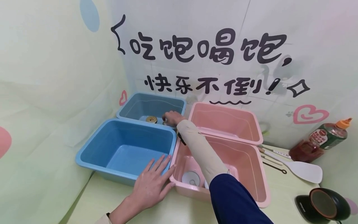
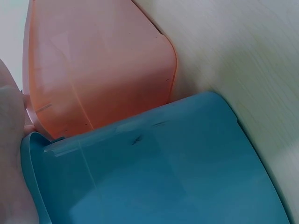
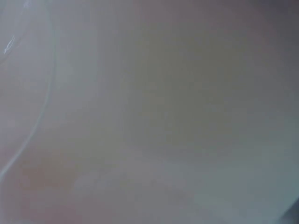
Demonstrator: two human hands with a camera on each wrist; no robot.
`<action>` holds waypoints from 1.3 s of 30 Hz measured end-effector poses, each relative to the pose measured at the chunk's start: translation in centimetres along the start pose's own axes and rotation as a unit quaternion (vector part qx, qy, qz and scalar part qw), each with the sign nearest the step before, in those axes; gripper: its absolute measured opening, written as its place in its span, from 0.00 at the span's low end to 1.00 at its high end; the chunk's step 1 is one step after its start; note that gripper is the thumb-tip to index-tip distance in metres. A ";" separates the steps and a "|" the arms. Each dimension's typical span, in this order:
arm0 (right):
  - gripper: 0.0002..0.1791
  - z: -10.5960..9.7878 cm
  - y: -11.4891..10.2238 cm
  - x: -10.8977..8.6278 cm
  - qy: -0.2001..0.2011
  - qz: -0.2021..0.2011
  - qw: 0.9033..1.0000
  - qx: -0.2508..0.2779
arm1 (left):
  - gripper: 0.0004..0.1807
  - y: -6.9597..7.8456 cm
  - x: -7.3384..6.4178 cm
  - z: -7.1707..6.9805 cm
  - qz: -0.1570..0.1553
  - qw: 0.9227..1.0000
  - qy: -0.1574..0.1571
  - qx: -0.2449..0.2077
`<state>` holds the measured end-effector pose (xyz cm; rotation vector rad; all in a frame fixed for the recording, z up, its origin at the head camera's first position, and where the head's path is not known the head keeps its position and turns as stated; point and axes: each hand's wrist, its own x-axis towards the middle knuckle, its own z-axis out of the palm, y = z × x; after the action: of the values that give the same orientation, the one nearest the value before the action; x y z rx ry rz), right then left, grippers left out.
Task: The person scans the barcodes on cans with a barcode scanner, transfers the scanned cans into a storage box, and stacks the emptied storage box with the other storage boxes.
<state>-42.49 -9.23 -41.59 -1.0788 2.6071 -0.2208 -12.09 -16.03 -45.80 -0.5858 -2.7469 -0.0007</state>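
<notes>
My right hand [image 1: 172, 118] reaches down over the near right rim of the back blue basin [image 1: 139, 105], its fingers curled. They pinch a small round can, mostly hidden behind the fingers. Left of those fingers, a gold-topped can [image 1: 151, 119] stands on the basin's floor. My left hand [image 1: 152, 183] rests with spread, straight fingers on the near right corner of the front blue basin [image 1: 126, 155], the thumb by the front pink basin [image 1: 246, 161]. Inside that pink basin lies a round white can [image 1: 191, 178] with a ring pull; another is partly hidden by my right arm.
Behind the front pink basin stands a back pink basin [image 1: 223, 116]. To the right are a white spatula [image 1: 305, 170], other thin utensils, a sauce bottle [image 1: 318, 141] with an orange cap, and a dark cup [image 1: 327, 203]. A lettered sheet backs the table.
</notes>
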 end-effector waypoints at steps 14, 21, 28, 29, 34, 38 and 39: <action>0.17 -0.6 0.5 -0.7 -0.010 0.009 1.000 -0.001 | 0.32 0.4 0.5 -0.3 0.003 1.000 -0.009 -0.006; 0.24 -1.7 0.7 -1.7 -0.008 0.028 0.999 0.035 | 0.32 0.5 0.6 -0.2 0.007 1.000 -0.006 -0.006; 0.31 -3.4 0.5 -3.0 0.041 0.024 0.998 0.042 | 0.33 0.5 0.4 0.0 0.008 1.000 0.002 -0.007; 0.32 -3.7 0.4 -3.2 0.043 0.022 0.998 0.042 | 0.33 0.5 0.4 0.0 0.006 1.000 0.002 -0.008; 0.35 -4.8 0.2 -4.3 0.051 -0.001 0.998 0.029 | 0.33 0.5 0.3 -0.1 -0.004 1.000 -0.019 -0.008; 0.37 -5.8 -0.2 -5.8 0.059 -0.035 0.998 0.015 | 0.33 0.3 0.2 -0.2 -0.010 0.999 -0.031 -0.003; 0.37 -6.1 -0.4 -6.3 0.063 -0.042 0.997 0.015 | 0.33 0.3 0.2 -0.2 -0.010 1.000 -0.029 -0.001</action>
<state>-40.08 -4.85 -34.37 -1.2018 2.6614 -0.3560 -12.06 -15.75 -45.61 -0.5673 -2.8091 0.0083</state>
